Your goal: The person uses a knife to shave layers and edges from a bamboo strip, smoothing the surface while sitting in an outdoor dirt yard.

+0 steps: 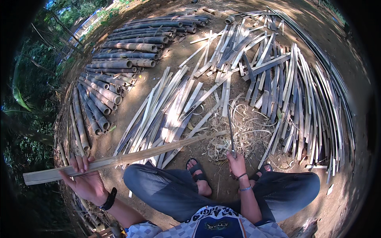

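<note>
On shaded brown earth, the left hand half-curls its fingers around a long, flat, pale bamboo strip, the right hand gripping a slender dark-bladed knife tightly.

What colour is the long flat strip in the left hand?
The long flat strip is pale tan, seen best in the head view.

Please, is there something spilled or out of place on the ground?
Curled shavings lie tangled on the ground beyond the sandalled feet, unlike the straight strips; one strip lies crosswise over the others.
</note>
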{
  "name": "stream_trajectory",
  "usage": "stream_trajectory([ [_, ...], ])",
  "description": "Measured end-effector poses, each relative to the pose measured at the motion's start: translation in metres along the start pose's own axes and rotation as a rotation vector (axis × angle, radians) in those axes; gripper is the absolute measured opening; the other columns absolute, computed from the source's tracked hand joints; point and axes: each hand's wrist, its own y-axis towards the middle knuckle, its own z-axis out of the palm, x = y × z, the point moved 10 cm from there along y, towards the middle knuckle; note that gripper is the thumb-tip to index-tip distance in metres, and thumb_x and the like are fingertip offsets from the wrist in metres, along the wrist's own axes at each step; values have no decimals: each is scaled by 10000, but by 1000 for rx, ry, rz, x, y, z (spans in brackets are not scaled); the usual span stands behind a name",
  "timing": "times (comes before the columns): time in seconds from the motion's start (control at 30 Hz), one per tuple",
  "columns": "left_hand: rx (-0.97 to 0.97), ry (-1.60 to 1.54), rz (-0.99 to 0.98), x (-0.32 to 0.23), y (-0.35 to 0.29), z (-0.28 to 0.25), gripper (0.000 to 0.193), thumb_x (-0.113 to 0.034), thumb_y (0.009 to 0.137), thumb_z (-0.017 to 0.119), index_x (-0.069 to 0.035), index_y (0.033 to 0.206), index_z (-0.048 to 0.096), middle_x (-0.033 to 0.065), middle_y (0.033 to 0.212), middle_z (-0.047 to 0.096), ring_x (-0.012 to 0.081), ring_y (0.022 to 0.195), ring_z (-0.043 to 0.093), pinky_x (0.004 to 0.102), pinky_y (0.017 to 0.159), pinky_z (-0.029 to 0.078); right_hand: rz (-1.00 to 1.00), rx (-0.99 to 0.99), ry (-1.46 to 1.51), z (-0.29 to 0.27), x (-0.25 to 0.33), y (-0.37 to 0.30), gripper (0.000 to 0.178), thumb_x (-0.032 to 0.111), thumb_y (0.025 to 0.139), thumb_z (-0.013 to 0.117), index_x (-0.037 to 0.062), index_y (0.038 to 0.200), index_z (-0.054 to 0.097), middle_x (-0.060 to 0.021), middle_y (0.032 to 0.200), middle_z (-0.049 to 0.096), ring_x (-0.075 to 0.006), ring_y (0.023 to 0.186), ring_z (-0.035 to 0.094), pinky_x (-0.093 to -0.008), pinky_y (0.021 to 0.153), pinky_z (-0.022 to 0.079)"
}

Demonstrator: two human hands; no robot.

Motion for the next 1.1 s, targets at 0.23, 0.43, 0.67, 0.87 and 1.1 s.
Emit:
stream_trajectory([
  [0.23,22,148,45,17,13,36,404,-423,982,400,-93,762,320,36,711,311,163,698,346,333,782,333,29,0,140,-3,16,2,345,272,872,614,34,661,480,-24,438,439,-130,327,443,-298,325,308],
  [0.43,127,324,21,61,29,82,368,-419,979,385,-104,792,354,33,738,343,155,713,363,309,719,331,-32,14,16,8,-1,9,354,302,830,648,-7,681,561,-73,479,508,-184,420,519,-343,452,401],
  [0.67,38,230,61,105,52,51,404,-361,989,383,-140,663,295,-15,512,265,82,380,209,225,342,178,-48,87,-291,31,-5,-6,410,367,815,634,-38,856,581,-234,725,619,-396,733,616,-444,689,467],
  [0.87,-57,267,24,86,74,-2,424,-353,983,367,-149,621,279,-25,504,258,68,375,226,210,344,208,88,378,-257,98,-47,-31,490,448,863,574,-41,892,567,-242,734,617,-418,767,613,-465,719,474],
  [1.1,-237,293,36,92,83,-50,399,-336,973,389,-147,632,307,-32,517,256,73,387,193,236,348,175,7,213,-350,129,-134,-13,422,420,927,509,3,903,567,-135,681,623,-264,612,615,-382,571,466],
])
